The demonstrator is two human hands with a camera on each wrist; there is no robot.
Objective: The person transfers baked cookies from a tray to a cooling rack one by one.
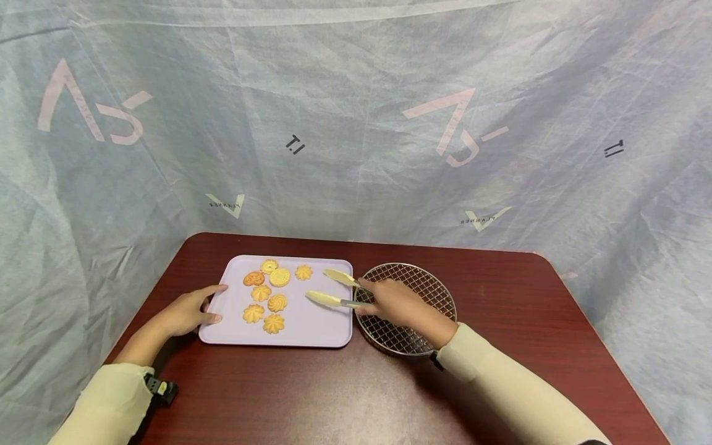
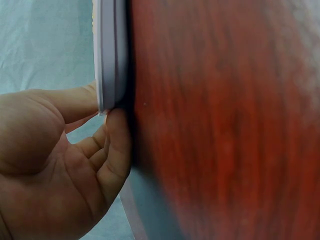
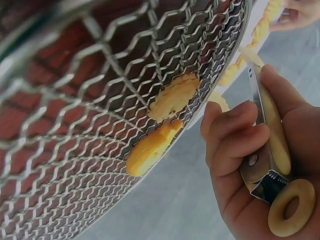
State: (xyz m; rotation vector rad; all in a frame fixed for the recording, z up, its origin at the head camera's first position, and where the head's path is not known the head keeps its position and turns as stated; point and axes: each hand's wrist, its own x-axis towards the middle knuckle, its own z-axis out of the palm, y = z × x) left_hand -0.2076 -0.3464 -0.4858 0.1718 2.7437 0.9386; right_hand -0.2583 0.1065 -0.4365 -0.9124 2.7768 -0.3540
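My left hand [image 1: 188, 312] pinches the left edge of a pale lilac tray [image 1: 328, 330], its thumb on one side of the rim and fingers on the other in the left wrist view. Several golden cookies [image 1: 277, 302] of different shapes lie on the tray's left and middle. My right hand [image 1: 396, 301] grips a pair of tongs [image 1: 325, 300] with cream tips, spread apart over the tray's right part with nothing between them. Below that hand stands a round wire mesh basket [image 1: 397, 352]. In the right wrist view, a scalloped cookie [image 3: 175, 97] and a smooth golden one [image 3: 152, 148] lie in it.
Dark red wooden table [image 1: 267, 395] carries the tray and basket side by side. Grey-blue printed cloth [image 1: 356, 123] hangs behind and at both sides of the table.
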